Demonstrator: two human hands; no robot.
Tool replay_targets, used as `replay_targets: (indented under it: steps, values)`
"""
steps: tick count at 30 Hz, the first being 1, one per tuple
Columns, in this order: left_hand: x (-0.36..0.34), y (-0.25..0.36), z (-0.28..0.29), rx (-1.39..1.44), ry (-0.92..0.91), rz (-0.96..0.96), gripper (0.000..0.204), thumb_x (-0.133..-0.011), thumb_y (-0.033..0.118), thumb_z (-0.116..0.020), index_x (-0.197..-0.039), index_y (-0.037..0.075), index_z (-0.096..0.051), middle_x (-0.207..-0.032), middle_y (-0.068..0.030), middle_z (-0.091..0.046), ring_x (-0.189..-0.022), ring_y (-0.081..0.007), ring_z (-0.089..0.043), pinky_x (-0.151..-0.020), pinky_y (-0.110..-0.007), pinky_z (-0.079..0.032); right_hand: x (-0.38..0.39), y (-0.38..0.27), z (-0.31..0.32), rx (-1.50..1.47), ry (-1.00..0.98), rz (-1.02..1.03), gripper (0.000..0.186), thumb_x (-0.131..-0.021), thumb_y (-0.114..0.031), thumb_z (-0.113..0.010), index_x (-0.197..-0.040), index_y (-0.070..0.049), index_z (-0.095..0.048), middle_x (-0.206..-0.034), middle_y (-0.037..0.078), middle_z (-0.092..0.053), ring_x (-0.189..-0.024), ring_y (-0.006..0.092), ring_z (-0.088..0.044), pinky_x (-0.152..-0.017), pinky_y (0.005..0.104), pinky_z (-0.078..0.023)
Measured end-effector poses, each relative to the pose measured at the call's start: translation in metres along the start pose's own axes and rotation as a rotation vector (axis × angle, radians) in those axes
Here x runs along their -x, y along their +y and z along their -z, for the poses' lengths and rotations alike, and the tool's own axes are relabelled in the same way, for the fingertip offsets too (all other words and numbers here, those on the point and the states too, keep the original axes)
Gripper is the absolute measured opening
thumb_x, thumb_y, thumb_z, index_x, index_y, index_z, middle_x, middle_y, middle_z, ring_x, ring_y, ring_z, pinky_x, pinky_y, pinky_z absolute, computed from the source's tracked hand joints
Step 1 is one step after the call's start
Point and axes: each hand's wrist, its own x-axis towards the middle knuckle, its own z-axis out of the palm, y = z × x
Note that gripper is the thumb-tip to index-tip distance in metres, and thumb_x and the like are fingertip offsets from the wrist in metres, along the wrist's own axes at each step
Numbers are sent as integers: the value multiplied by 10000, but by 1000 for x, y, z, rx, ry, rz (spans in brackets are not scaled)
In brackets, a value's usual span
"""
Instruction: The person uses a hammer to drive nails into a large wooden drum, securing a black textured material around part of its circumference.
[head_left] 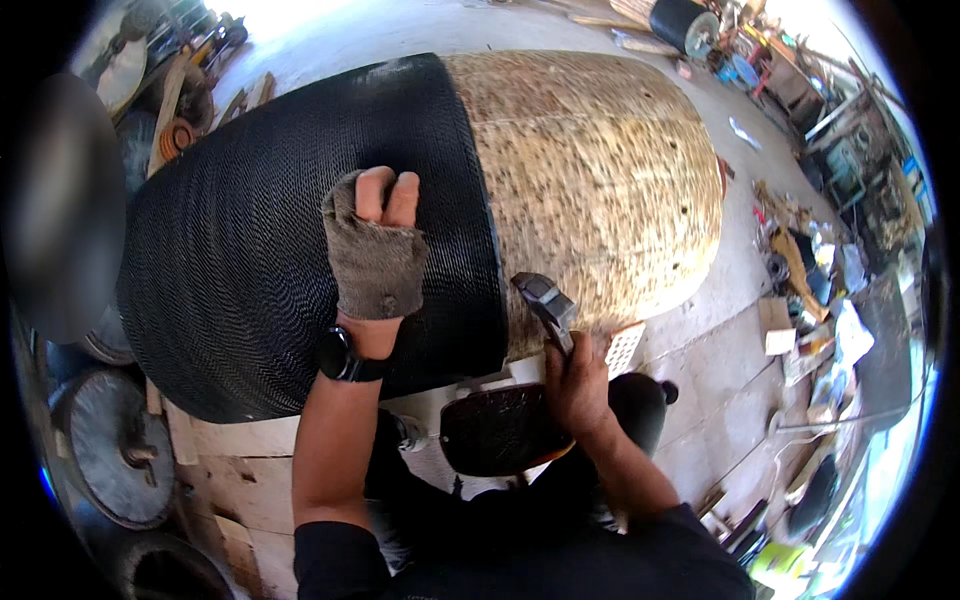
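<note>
A large barrel-shaped drum lies on its side in front of me. Its right part shows bare, pitted wood (pixel 600 190), and black ribbed rubber sheeting (pixel 230 250) wraps the left part. My left hand (pixel 378 245), in a grey glove with bare fingertips, rests on the sheeting left of its edge. Its fingers are curled, and whatever they may hold is hidden. My right hand (pixel 578 385) grips a hammer (pixel 545 298), whose metal head is raised near the wood just right of the rubber edge. Below the drum, a dark shallow tray-like piece (pixel 500 430) sits by my legs.
Round metal discs (pixel 115 450) with a central shaft stand at the left. A white perforated piece (pixel 625 347) is beside my right hand. Scrap, boards and cardboard (pixel 795 270) litter the floor at right. A smaller black roller (pixel 685 25) lies at the far right.
</note>
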Motion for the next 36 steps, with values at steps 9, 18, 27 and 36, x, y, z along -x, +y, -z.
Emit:
replay_targets:
  steps: [9, 18, 27, 36]
  values:
    - [21, 48, 15, 269, 129, -127, 369, -915, -2, -572, -1274, 23, -494, -1039, -139, -591, -862, -273, -610, -798, -432, -518, 37, 22, 12, 30, -9, -13, 234, -923, -183, -668, -964, -39, -488, -770, 206, -623, -688, 426, -635, -574, 505, -506]
    - [81, 110, 25, 607, -159, 169, 494, -839, -25, -648, -1318, 56, -558, -1008, -123, -671, -930, -303, -647, -886, -442, -486, 43, 27, 11, -181, -28, -54, 233, -928, -152, -671, -1031, -30, -502, -766, 236, -617, -691, 463, -624, -570, 523, -479]
    - [62, 125, 24, 542, -311, 312, 665, -751, 14, -714, -1363, 11, -456, -935, -101, -596, -865, -288, -599, -799, -454, -471, 37, 10, 15, -267, 42, -4, 246, -929, -160, -672, -1050, -14, -515, -789, 235, -628, -698, 457, -633, -589, 506, -501]
    - [68, 130, 20, 426, -447, 408, 738, -758, 57, -735, -1420, -16, -416, -945, -118, -580, -927, -317, -574, -834, -472, -456, 36, 6, 31, -192, 65, 58, 238, -930, -137, -657, -1065, -1, -516, -793, 262, -641, -733, 474, -646, -621, 518, -513]
